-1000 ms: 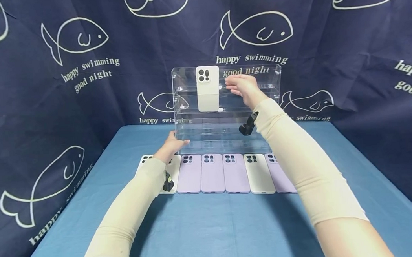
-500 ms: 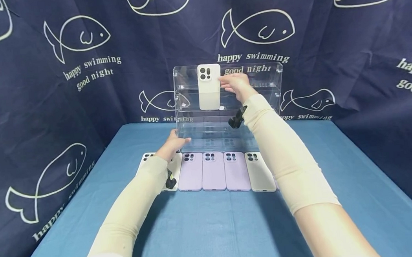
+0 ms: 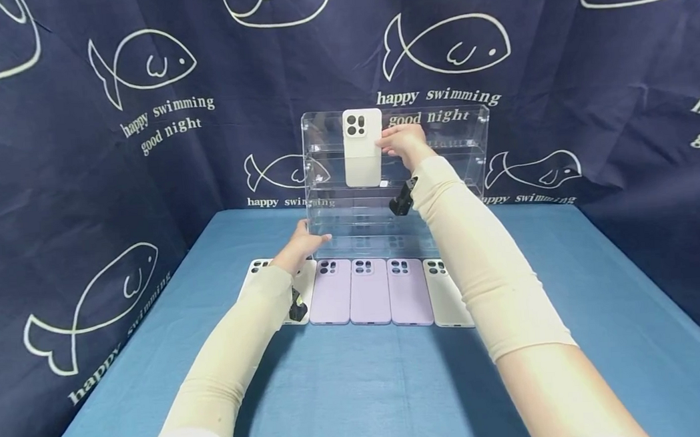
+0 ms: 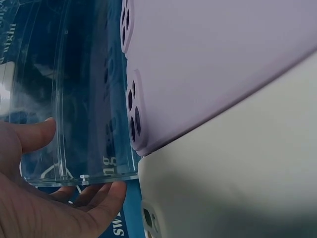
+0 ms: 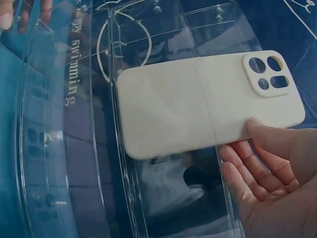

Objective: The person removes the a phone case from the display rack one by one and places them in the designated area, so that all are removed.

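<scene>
A cream-white phone case point(image 3: 363, 151) with camera cutouts stands upright in an upper tier of a clear acrylic display rack point(image 3: 351, 235). My right hand point(image 3: 404, 143) pinches its right edge. In the right wrist view the thumb point(image 5: 270, 136) lies on the outer face of the case, while the other fingers sit behind the edge. Low on the rack's left side, my left hand point(image 3: 297, 246) grips the end panel. The left wrist view shows its thumb point(image 4: 37, 135) on the front and the fingers round the outer side.
In front of the rack lies a row of phone cases, including lavender cases point(image 3: 369, 294) and a white case point(image 3: 449, 296). My right forearm covers the row's right end; my left arm partly covers its left end. A blue cloth point(image 3: 360, 391) covers the table, and a fish-print curtain point(image 3: 220, 66) hangs behind.
My right hand has moved left from beside the phone case and now pinches its edge. The left hand keeps its grip on the rack. The head view has shifted slightly.
</scene>
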Demonstrator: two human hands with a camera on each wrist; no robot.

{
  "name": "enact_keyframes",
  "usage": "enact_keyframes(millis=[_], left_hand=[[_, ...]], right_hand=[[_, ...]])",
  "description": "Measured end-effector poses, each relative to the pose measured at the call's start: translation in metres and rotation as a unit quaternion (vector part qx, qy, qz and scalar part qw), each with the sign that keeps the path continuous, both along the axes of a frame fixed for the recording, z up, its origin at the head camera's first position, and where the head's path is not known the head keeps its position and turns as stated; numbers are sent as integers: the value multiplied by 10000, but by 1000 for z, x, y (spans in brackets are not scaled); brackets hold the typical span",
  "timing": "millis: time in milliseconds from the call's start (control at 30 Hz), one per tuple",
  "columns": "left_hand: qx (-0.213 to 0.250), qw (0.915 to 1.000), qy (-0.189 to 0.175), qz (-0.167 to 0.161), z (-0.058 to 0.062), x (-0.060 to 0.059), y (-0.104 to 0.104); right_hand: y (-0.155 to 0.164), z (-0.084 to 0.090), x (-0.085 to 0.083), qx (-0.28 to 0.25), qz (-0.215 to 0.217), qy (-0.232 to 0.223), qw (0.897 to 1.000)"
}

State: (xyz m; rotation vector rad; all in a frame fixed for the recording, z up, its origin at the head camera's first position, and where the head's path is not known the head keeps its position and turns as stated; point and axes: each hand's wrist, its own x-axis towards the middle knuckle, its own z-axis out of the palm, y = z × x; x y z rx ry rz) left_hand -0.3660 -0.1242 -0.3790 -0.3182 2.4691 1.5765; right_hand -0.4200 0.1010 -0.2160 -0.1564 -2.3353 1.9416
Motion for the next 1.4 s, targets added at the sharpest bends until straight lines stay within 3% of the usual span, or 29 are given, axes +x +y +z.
enact_keyframes(millis=[567, 767, 1400], left_hand=[[-77, 9999, -22, 65, 1, -1, 0], [-26, 10000, 28, 25, 1, 0, 1], [-7, 10000, 35, -8, -2, -1, -2]], right_hand=[[4, 4, -1, -537, 85, -81, 9985], [10, 6, -1, -824, -89, -59, 9965], [33, 38, 16, -1086, -236, 949, 9893]])
